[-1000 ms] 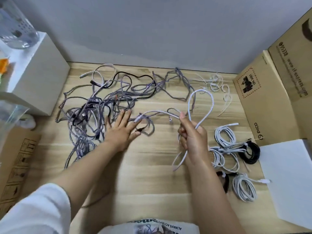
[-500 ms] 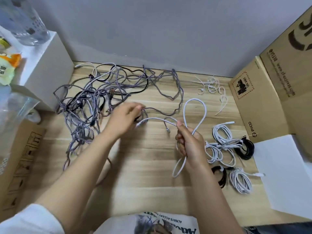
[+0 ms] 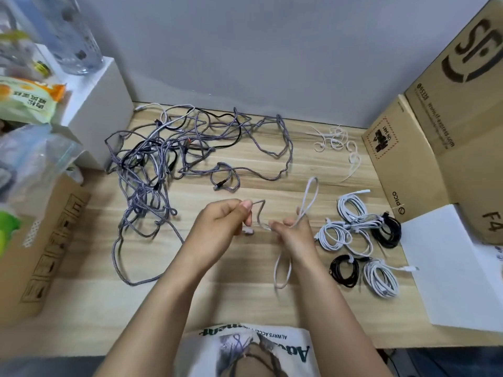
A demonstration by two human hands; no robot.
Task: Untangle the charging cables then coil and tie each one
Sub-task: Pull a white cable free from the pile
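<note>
A white charging cable runs between both hands over the wooden table. My left hand pinches its free end near the plug, lifted off the table. My right hand grips the cable's folded middle; one loop stands up above the fingers and another hangs down below the wrist. A tangle of grey braided and black cables lies at the back left, apart from both hands. Several coiled, tied cables, white and black, lie to the right of my right hand.
Loose white ties lie at the back right. Cardboard boxes stand on the right with a white sheet before them. A white box with bags and a bottle stands at the left, above a carton.
My left hand left the tangle and took hold of the white cable's free end, bringing it toward my right hand. The upper loop has shrunk. The camera tilted down.
</note>
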